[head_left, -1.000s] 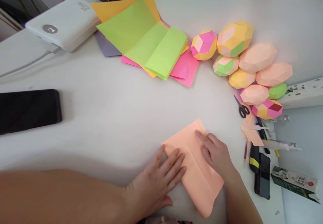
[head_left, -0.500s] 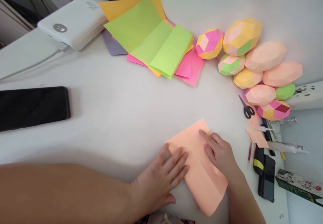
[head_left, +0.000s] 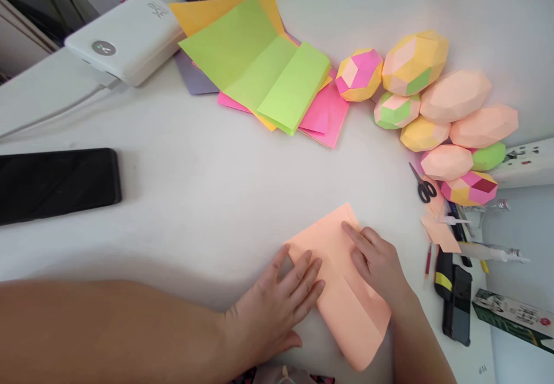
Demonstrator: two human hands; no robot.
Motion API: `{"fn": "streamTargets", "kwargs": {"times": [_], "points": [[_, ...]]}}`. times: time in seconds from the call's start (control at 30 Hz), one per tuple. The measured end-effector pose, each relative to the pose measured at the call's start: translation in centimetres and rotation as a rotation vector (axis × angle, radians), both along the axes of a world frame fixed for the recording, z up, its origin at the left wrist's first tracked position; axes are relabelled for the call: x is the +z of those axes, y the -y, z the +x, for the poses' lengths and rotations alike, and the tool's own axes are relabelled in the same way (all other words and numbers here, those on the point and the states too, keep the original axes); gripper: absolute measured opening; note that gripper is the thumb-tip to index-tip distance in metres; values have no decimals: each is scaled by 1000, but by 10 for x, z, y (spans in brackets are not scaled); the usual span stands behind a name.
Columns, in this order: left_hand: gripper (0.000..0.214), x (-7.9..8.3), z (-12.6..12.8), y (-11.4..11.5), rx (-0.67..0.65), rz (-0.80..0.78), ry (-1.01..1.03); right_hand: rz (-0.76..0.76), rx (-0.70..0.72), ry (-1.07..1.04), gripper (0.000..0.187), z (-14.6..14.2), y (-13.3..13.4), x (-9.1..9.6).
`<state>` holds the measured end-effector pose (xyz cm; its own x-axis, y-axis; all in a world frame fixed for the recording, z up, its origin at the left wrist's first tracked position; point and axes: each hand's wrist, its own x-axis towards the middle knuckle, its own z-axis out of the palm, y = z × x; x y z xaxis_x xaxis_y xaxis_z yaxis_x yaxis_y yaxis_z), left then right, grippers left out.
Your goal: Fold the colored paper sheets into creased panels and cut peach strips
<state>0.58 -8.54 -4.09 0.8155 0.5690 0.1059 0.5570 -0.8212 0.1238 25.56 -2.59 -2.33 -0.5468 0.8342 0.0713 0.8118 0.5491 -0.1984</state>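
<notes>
"Where's the paper?"
"The folded peach sheet (head_left: pixel 341 294) lies slantwise on the white table (head_left: pixel 194 211) before you; your left hand (head_left: pixel 268 309) is spread wide, fingertips at the sheet's left side; your right hand (head_left: pixel 378 265) sets its extended index finger on the upper right, other fingers curled; I cannot tell whether it pinches anything."
"Any writing around you?"
"The white power bank (head_left: pixel 125 40), far to your left, shows figures upside down, which I cannot read surely, and a round grey mark; the carton (head_left: pixel 515 319), to your right, bears printed characters and a red emblem, the characters too small to make out."
</notes>
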Motion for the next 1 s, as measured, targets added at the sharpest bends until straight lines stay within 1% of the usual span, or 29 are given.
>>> {"fn": "streamTargets", "kwargs": {"times": [0.07, 0.23, 0.33, 0.53, 0.7, 0.8, 1.0], "points": [[81, 2, 0, 0, 14, 7, -5, 7, 0, -5, 62, 0, 0, 0], [91, 11, -1, -3, 105, 7, -63, 10, -3, 0, 63, -1, 0, 0], [95, 13, -2, -4, 108, 20, -89, 12, -3, 4, 62, -1, 0, 0], [96, 11, -3, -2, 123, 72, -120, 29, -2, -6, 61, -2, 1, -1], [98, 10, -2, -3, 121, 87, -98, 37, 8, 4, 58, -3, 0, 0], [100, 9, -1, -3, 126, 96, -88, 65, 14, 10, 59, -3, 0, 0], [99, 7, 0, -2, 129, 99, -95, 68, -13, 69, 62, -5, 0, 1]]}}
